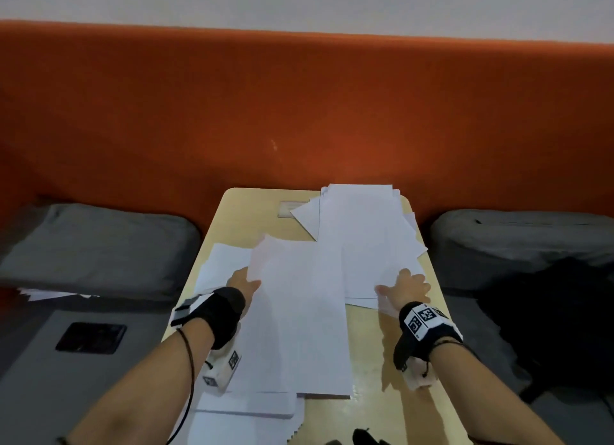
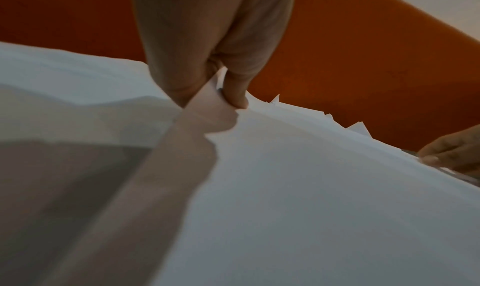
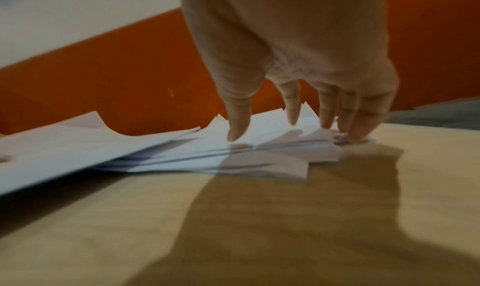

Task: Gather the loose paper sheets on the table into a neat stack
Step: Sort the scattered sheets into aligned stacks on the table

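An orange padded backrest (image 1: 299,105) is running across the full width behind the surface (image 1: 392,345), with grey cushions (image 1: 99,248) lying on either side. The surface, a light wooden top, is showing bare room along its right edge and at its near right corner; its far left corner is also bare. The loose paper sheets (image 1: 309,311) are lying fanned and overlapping across the middle and far right of the surface, several corners jutting past the far edge and some sheets overhanging the near left edge. The left hand (image 1: 244,283) is pinching the left edge of an upper sheet between thumb and fingers (image 2: 235,93), lifting it slightly. The right hand (image 1: 407,288) is resting spread on the sheets' right side, fingertips (image 3: 235,134) pressing down on splayed corners.
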Demonstrator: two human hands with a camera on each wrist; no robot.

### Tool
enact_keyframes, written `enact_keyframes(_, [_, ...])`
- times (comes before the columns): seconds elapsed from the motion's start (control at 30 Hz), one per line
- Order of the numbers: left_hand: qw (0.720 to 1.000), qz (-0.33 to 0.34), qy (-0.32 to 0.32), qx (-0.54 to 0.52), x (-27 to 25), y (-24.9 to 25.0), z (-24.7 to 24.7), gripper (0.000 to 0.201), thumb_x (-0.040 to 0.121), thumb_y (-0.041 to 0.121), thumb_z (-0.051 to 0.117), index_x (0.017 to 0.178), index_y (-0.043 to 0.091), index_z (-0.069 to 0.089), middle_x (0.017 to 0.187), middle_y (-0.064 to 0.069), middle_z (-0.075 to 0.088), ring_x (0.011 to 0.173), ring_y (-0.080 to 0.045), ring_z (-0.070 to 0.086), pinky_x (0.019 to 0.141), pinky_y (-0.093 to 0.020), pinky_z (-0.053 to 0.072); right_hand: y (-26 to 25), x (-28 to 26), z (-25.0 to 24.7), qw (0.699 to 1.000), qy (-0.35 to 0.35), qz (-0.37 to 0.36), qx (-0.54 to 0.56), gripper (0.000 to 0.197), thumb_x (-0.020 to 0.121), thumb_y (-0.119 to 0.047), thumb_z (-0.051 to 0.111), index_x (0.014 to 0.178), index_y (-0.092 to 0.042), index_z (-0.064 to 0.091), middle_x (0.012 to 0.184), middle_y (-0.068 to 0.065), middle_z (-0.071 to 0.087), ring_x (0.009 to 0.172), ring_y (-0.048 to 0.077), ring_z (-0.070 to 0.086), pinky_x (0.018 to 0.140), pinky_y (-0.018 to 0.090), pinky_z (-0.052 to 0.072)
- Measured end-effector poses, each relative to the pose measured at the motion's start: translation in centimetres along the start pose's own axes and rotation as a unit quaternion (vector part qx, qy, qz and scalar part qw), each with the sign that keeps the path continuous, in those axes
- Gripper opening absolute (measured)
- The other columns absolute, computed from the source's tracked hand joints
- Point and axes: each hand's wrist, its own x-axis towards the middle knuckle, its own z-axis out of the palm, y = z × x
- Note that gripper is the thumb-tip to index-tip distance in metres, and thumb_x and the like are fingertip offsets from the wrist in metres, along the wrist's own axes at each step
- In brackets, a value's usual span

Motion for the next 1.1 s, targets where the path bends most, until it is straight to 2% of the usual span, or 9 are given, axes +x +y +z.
enact_keyframes(0.13, [1.000,-0.012,-0.002,-0.021,0.2,0.0,0.1,0.038,0.096,0.007,0.046,0.133,0.002,0.045,0.131,-0.018,0.053,0.118,-0.035,0.051,0.087,-0.029,0.037,-0.5,0.6,0.6,0.999,0.009,0.035,-0.005,0.072,0.081,-0.039,0.070,0.134,-0.007,0.032,0.136,0.021,0.034,0.125,0.037,0.036,0.100,0.046,0.036])
enact_keyframes(0.3, [0.999,-0.024,0.003,-0.033,0.0,0.1,0.3,0.038,0.096,0.008,0.046,0.134,0.002,0.044,0.132,-0.018,0.052,0.119,-0.035,0.050,0.095,-0.033,0.039,-1.0,1.2,0.2,0.987,-0.007,0.051,0.151,0.085,0.081,-0.018,0.072,0.143,-0.002,0.016,0.137,0.025,0.042,0.124,0.041,0.044,0.098,0.046,0.041])
enact_keyframes(0.43, [0.999,-0.022,-0.002,-0.029,0.0,-0.3,0.2,0.038,0.096,0.009,0.045,0.134,0.002,0.044,0.131,-0.018,0.053,0.118,-0.035,0.050,0.096,-0.034,0.039,-0.6,1.7,-0.3,0.982,0.012,0.024,0.185,0.041,0.091,-0.012,0.056,0.126,0.008,0.047,0.129,0.026,0.052,0.118,0.040,0.050,0.092,0.039,0.042])
enact_keyframes(0.53, [0.999,-0.020,-0.007,-0.042,0.1,-0.3,0.2,0.038,0.097,0.008,0.044,0.134,0.003,0.044,0.132,-0.017,0.052,0.120,-0.035,0.049,0.098,-0.035,0.039,-0.6,2.1,-1.7,0.974,0.083,-0.012,0.211,0.031,0.092,-0.002,0.046,0.120,0.012,0.051,0.124,0.029,0.053,0.117,0.043,0.049,0.092,0.040,0.041])
enact_keyframes(0.67, [0.999,-0.014,-0.014,-0.038,0.2,-0.4,0.1,0.038,0.096,0.007,0.044,0.134,0.002,0.043,0.132,-0.017,0.052,0.119,-0.035,0.049,0.097,-0.035,0.038,-0.5,2.5,-4.4,0.920,0.182,-0.042,0.344,0.027,0.091,-0.002,0.048,0.114,0.006,0.059,0.115,0.028,0.060,0.109,0.043,0.054,0.091,0.044,0.044])
enact_keyframes(0.73, [0.999,-0.013,-0.016,-0.043,0.2,-0.5,0.0,0.038,0.096,0.007,0.044,0.134,0.002,0.043,0.132,-0.017,0.052,0.119,-0.035,0.049,0.097,-0.035,0.038,-0.6,2.5,-5.1,0.884,0.178,-0.048,0.430,0.026,0.090,-0.004,0.050,0.113,0.000,0.062,0.113,0.022,0.064,0.106,0.038,0.058,0.094,0.047,0.047])
enact_keyframes(0.83, [0.998,-0.008,-0.020,-0.060,0.0,-0.6,0.0,0.038,0.096,0.008,0.044,0.134,0.003,0.044,0.131,-0.017,0.053,0.118,-0.036,0.050,0.097,-0.037,0.039,-1.2,1.6,-5.0,0.856,0.087,-0.073,0.504,0.029,0.090,-0.003,0.051,0.118,-0.001,0.059,0.112,0.015,0.064,0.102,0.031,0.061,0.092,0.045,0.050])
enact_keyframes(0.97, [0.992,-0.028,-0.028,-0.123,-0.2,-0.8,-0.2,0.039,0.097,0.010,0.043,0.136,0.003,0.041,0.131,-0.015,0.052,0.118,-0.036,0.050,0.096,-0.036,0.040,-1.3,-1.1,-3.4,0.871,-0.066,-0.063,0.482,0.026,0.092,-0.002,0.050,0.118,0.001,0.052,0.116,0.012,0.060,0.105,0.031,0.057,0.084,0.040,0.048])
enact_keyframes(1.1, [0.986,-0.049,-0.031,-0.154,1.3,-1.8,0.1,0.037,0.095,0.024,0.048,0.125,0.003,0.050,0.122,-0.016,0.060,0.110,-0.036,0.056,0.100,-0.045,0.045,-0.7,-3.2,-0.2,0.925,-0.310,-0.062,0.212,0.027,0.081,-0.006,0.067,0.108,0.000,0.062,0.116,0.014,0.065,0.104,0.031,0.061,0.093,0.046,0.050])
